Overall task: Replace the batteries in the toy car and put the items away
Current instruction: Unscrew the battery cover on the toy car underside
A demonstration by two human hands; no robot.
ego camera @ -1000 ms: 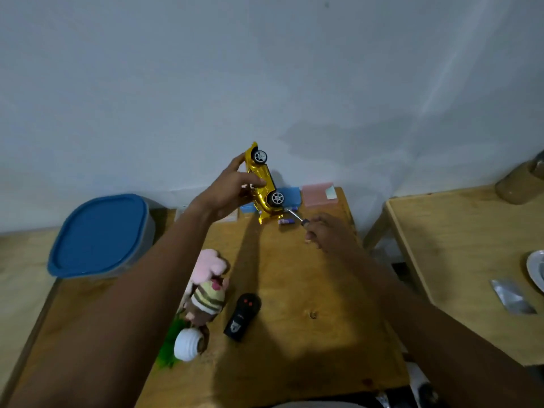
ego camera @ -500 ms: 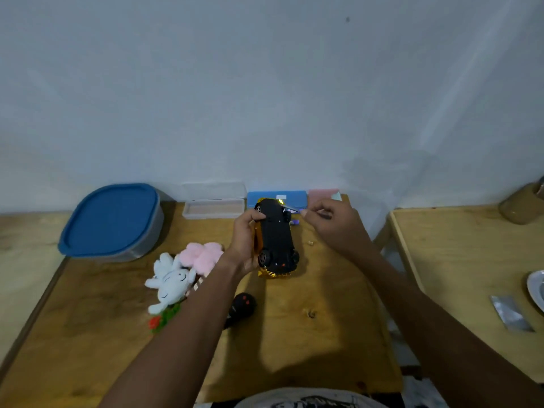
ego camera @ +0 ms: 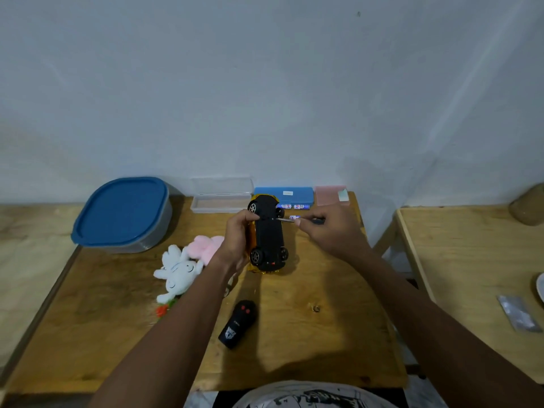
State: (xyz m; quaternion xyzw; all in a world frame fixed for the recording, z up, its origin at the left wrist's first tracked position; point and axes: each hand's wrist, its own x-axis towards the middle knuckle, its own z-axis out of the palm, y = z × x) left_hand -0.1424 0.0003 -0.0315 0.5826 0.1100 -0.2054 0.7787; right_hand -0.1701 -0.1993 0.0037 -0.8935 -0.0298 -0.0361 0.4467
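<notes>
The yellow toy car (ego camera: 268, 235) is turned upside down, its black underside and wheels facing up, above the middle of the wooden table (ego camera: 323, 334). My left hand (ego camera: 237, 241) grips its left side. My right hand (ego camera: 329, 231) holds a small screwdriver (ego camera: 287, 219) whose metal tip touches the underside near the far wheels. Loose batteries (ego camera: 294, 207) lie just behind the car, in front of a blue case (ego camera: 290, 194). The black remote control (ego camera: 238, 323) lies on the table nearer to me.
A blue-lidded container (ego camera: 122, 214) stands at the back left. A clear plastic box (ego camera: 220, 195) and a pink case (ego camera: 331, 195) sit along the wall. White and pink plush toys (ego camera: 184, 269) lie left of the car. A second table (ego camera: 471, 275) stands to the right.
My left hand brought the car down from upright against the wall to upside down over the table. My right hand lifted the screwdriver and set its tip on the underside.
</notes>
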